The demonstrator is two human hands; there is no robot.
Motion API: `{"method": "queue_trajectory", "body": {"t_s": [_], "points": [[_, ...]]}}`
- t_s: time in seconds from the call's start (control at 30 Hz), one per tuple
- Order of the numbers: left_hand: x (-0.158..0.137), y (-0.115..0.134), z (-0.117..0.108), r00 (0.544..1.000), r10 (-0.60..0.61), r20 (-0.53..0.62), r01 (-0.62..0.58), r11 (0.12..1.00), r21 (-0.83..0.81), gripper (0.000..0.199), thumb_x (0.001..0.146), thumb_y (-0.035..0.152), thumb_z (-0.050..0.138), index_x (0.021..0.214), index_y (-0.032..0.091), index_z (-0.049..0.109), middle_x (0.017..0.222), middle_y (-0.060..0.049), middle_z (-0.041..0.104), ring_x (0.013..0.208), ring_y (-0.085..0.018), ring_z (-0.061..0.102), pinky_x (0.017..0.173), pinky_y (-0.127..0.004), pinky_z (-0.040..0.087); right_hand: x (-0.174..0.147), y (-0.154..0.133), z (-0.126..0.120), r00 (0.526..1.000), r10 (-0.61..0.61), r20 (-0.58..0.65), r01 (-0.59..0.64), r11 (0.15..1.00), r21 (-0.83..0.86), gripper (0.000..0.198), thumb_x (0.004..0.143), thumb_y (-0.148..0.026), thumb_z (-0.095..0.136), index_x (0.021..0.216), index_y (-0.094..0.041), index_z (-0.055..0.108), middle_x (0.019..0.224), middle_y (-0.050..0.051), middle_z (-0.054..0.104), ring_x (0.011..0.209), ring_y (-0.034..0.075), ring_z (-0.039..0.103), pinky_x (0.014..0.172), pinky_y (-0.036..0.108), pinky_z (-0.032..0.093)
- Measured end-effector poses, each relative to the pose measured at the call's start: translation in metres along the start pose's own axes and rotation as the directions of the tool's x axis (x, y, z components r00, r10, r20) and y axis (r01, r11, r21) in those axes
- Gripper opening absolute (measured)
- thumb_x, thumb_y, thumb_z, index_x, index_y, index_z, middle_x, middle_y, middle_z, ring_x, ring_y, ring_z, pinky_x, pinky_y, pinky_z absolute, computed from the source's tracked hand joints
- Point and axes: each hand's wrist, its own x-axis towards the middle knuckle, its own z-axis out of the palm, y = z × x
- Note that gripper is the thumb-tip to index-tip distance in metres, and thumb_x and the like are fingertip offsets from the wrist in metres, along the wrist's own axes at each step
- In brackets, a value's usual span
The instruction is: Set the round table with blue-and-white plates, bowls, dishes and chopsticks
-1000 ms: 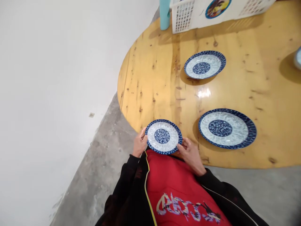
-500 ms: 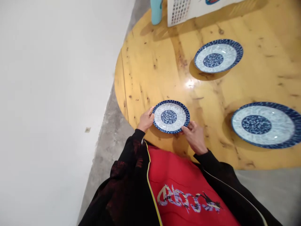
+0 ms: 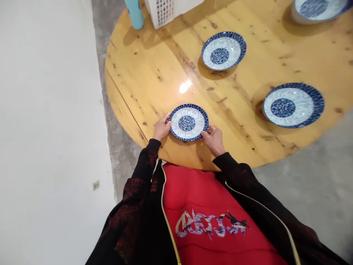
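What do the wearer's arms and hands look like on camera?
Both the left hand and right hand are bare, with no gloves and no visible cables. The left sleeve is long and black, with dark red leaf-like patterning; the right sleeve is also black, its reddish markings fainter. Both reach the wrists.

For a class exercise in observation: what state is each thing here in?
Held plate: face up; whether it touches the table, unclear.
Left hand: gripping the plate's left rim.
Right hand: gripping the plate's lower-right rim.
Middle dish: face up on the table.
Right dish: face up on the table.
Top-right bowl: upright, partly cut off.
Teal container: upright, top out of view.
White basket: upright, partly out of view.
Jacket: unzipped.
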Motion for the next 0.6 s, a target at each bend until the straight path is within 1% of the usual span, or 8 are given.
{"method": "queue_trajectory", "body": {"t_s": [0.13,0.27,0.37,0.43,0.53,0.6], "points": [[0.004,0.000,-0.003,0.999,0.034,0.014,-0.033,0.999,-0.020,0.048,0.090,0.015,0.060,0.137,0.017,0.072,0.069,0.001,0.062,0.074,-0.020,0.063,0.082,-0.030,0.050,-0.001,-0.006,0.003,1.000,-0.011,-0.022,0.011,1.000,0.005,0.024,0.071,-0.026,0.059,0.094,-0.022,0.063,0.067,0.000,0.065,0.058,0.023,0.065,0.056,0.035,0.057],[0.001,-0.002,-0.004,0.999,0.032,-0.013,-0.033,0.995,-0.090,0.041,0.093,0.022,0.061,0.133,0.017,0.071,0.066,0.003,0.059,0.068,-0.017,0.061,0.078,-0.029,0.051,-0.010,-0.011,0.003,1.000,0.002,-0.018,-0.001,0.995,0.100,0.018,0.080,-0.033,0.062,0.094,-0.022,0.063,0.069,0.001,0.066,0.061,0.022,0.066,0.058,0.033,0.057],[-0.005,-0.005,-0.004,1.000,-0.024,-0.018,0.020,0.980,-0.197,0.036,0.095,0.027,0.058,0.126,0.016,0.071,0.067,0.003,0.061,0.066,-0.016,0.062,0.072,-0.027,0.052,-0.021,-0.006,0.001,0.997,0.063,-0.033,-0.054,0.975,0.216,0.021,0.084,-0.038,0.064,0.097,-0.021,0.062,0.073,0.002,0.068,0.061,0.020,0.067,0.058,0.032,0.057],[-0.009,-0.008,-0.005,0.997,-0.077,-0.015,0.070,0.964,-0.257,0.034,0.095,0.028,0.056,0.123,0.015,0.070,0.069,0.001,0.065,0.067,-0.017,0.065,0.071,-0.027,0.054,-0.030,0.000,-0.001,0.992,0.118,-0.033,-0.105,0.955,0.278,0.022,0.085,-0.040,0.067,0.095,-0.022,0.061,0.073,0.002,0.067,0.059,0.018,0.066,0.055,0.029,0.056],[-0.014,-0.012,-0.007,0.989,-0.143,-0.021,0.130,0.943,-0.305,0.032,0.094,0.029,0.055,0.119,0.016,0.069,0.076,-0.002,0.070,0.068,-0.017,0.067,0.069,-0.027,0.055,-0.040,0.007,-0.005,0.984,0.180,-0.004,-0.169,0.929,0.329,0.025,0.084,-0.042,0.072,0.089,-0.022,0.058,0.072,0.002,0.066,0.056,0.015,0.063,0.053,0.026,0.053],[-0.014,-0.013,-0.007,0.987,-0.160,-0.025,0.144,0.938,-0.315,0.029,0.093,0.032,0.055,0.113,0.016,0.070,0.080,-0.002,0.071,0.067,-0.016,0.067,0.067,-0.026,0.054,-0.043,0.008,-0.005,0.980,0.197,0.007,-0.188,0.920,0.344,0.023,0.084,-0.040,0.073,0.087,-0.022,0.058,0.071,0.002,0.066,0.056,0.014,0.063,0.052,0.025,0.053]]}}
